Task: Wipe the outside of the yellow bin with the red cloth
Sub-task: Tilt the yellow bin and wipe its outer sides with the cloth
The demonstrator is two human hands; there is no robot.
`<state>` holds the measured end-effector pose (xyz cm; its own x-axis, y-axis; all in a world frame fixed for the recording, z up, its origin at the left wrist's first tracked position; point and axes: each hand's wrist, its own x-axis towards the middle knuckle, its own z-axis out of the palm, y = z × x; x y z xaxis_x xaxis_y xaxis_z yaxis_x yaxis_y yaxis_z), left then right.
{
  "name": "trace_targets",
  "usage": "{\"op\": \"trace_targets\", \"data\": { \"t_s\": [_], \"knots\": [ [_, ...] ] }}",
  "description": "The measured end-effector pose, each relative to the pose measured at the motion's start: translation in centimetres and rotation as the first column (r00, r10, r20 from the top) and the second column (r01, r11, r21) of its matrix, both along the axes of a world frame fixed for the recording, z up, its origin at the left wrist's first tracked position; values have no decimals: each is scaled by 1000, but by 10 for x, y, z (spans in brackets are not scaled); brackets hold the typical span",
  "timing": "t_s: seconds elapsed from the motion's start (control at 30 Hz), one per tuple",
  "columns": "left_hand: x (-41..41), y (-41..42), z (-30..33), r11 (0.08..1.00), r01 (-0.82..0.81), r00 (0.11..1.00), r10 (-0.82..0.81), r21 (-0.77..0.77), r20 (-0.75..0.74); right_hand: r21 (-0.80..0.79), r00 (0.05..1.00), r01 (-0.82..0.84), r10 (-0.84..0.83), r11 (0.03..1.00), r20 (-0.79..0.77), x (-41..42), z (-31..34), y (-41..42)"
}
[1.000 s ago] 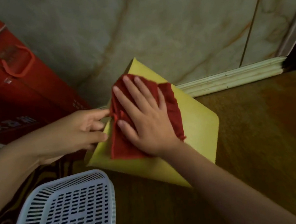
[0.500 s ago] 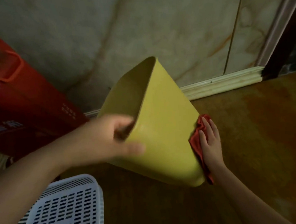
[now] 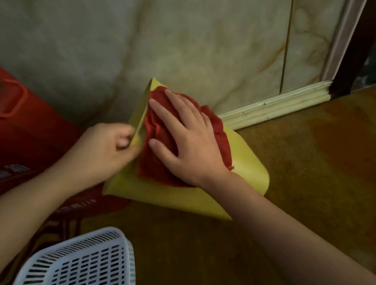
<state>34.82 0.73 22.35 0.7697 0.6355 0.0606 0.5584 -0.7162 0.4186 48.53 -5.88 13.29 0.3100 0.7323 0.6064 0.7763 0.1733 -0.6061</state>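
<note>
The yellow bin (image 3: pixel 245 171) lies tipped on its side on the brown floor, its open end turned left and a flat outer wall facing up. My left hand (image 3: pixel 104 153) pinches the bin's rim at the left edge. The red cloth (image 3: pixel 158 131) is bunched on the upper wall, and my right hand (image 3: pixel 186 140) lies flat on top of it with fingers spread, pressing it against the bin. The bin's inside is hidden from view.
A red gift bag (image 3: pixel 16 128) with a cord handle leans against the marble wall at the left. A white slotted plastic basket (image 3: pixel 76 277) sits upside down at the bottom left. A pale skirting board (image 3: pixel 276 105) and dark door frame (image 3: pixel 361 31) lie to the right.
Half a second ago the bin was held upright with the cloth at its lower right corner. Now the bin is tipped flat and the cloth and right hand are on its upper wall.
</note>
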Motion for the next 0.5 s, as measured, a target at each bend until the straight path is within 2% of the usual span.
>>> {"op": "trace_targets", "data": {
  "t_s": [0.07, 0.13, 0.27, 0.4, 0.5],
  "knots": [
    [14, 14, 4, 974, -83, 991, 103, -211, 83, 10, 982, 59, -60, 998, 180, 1, -12, 0],
    [14, 30, 5, 893, -172, 963, 242, -416, 120, -49, 963, 88, -72, 995, 261, 20, -46, -9],
    [-1, 52, 2, 808, -246, 929, 354, -536, 106, -182, 985, 129, -104, 975, 140, 64, -103, -23],
    [12, 48, 9, 789, -243, 868, 437, -565, 235, -168, 984, 176, -175, 970, 22, 82, -97, 1],
    [-2, 21, -4, 808, -225, 911, 373, -544, 176, -170, 952, 256, -279, 952, -127, 88, -97, 8]
  ]
}}
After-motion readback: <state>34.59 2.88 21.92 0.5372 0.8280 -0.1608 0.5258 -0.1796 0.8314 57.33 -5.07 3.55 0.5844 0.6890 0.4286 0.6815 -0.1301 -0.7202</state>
